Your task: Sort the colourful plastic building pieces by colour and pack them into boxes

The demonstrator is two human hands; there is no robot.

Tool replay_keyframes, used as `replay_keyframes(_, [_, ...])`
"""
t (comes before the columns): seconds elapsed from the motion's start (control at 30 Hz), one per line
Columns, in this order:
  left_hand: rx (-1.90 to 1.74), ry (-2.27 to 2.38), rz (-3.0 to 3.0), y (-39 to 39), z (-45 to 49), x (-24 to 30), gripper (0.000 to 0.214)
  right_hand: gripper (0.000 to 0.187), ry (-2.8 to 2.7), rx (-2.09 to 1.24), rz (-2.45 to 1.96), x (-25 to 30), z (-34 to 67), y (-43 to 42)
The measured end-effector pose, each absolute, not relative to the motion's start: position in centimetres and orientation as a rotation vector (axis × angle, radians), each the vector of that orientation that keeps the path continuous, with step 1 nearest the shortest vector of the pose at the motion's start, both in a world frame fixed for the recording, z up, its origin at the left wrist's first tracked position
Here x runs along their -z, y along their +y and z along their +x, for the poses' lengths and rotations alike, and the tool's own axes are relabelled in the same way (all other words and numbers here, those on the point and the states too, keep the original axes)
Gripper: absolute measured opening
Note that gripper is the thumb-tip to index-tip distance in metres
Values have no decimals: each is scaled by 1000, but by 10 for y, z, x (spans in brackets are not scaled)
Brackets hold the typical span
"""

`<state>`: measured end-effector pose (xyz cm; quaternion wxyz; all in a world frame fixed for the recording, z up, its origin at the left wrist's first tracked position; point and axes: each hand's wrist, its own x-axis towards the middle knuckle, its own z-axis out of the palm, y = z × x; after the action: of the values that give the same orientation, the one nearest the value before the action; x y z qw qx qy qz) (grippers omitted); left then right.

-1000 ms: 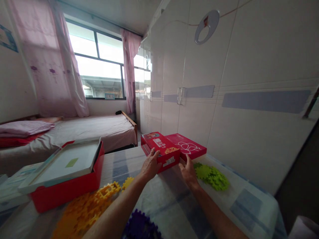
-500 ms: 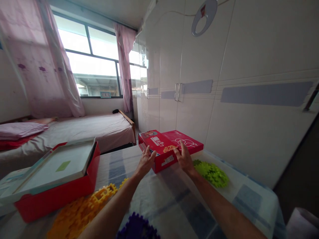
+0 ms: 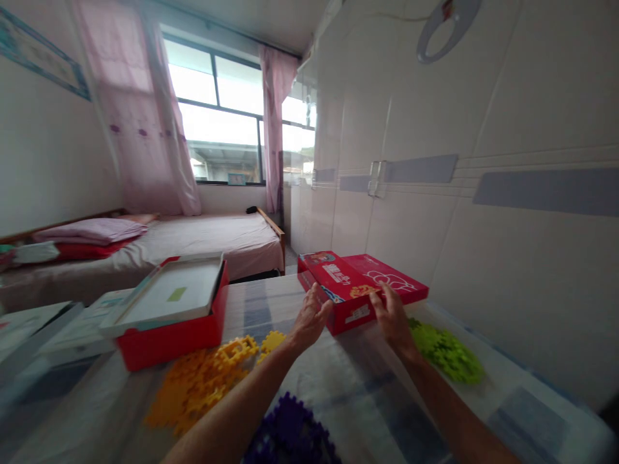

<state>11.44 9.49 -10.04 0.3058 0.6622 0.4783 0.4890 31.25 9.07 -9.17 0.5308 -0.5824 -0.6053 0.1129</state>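
Note:
A red printed box (image 3: 338, 280) sits at the far side of the cloth-covered table, beside a second red box (image 3: 406, 287) with a white line drawing. At the near left corner of the printed box is my left hand (image 3: 312, 316), fingers stretched out, close to its side or touching it. My right hand (image 3: 394, 322) rests its fingertips at the right end of the printed box and over the edge of the second one, fingers apart. Toothed yellow pieces (image 3: 203, 380), purple pieces (image 3: 293, 428) and lime-green pieces (image 3: 447, 354) lie about my forearms.
To the left stands a red box with a white tray (image 3: 169, 293) in its top, with white boxes (image 3: 80, 328) beyond it. A checked tablecloth (image 3: 348, 386) covers the table. Behind are a bed (image 3: 217, 235) and a tall white wardrobe (image 3: 406, 225).
The view has swung left, so everything sits further right in the picture. My left fingers look straighter at the box corner. Both red boxes stay in the same place on the table.

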Motion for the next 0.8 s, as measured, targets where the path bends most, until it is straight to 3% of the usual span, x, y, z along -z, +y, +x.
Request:
replay_keyframes(0.17, [-1583,1554,1867,43,4,69,51,57,-1407,-266,-1321,97,296,56])
replay_keyframes(0.3, [-1838,2110,1638,3,-104,48,48,53,-1613,-537,-1241,80,250,43])
replay_keyframes(0.37, [-1750,2299,1343,-7,-146,45,52,52,-1731,-724,-1140,72,216,44])
replay_keyframes(0.57, [-1489,2073,961,-12,-193,56,34,61,-1921,-1143,-1077,70,98,63])
replay_keyframes(0.8, [-1577,1746,687,-5,-194,69,21,44,-1931,-1198,-1113,77,1,76])
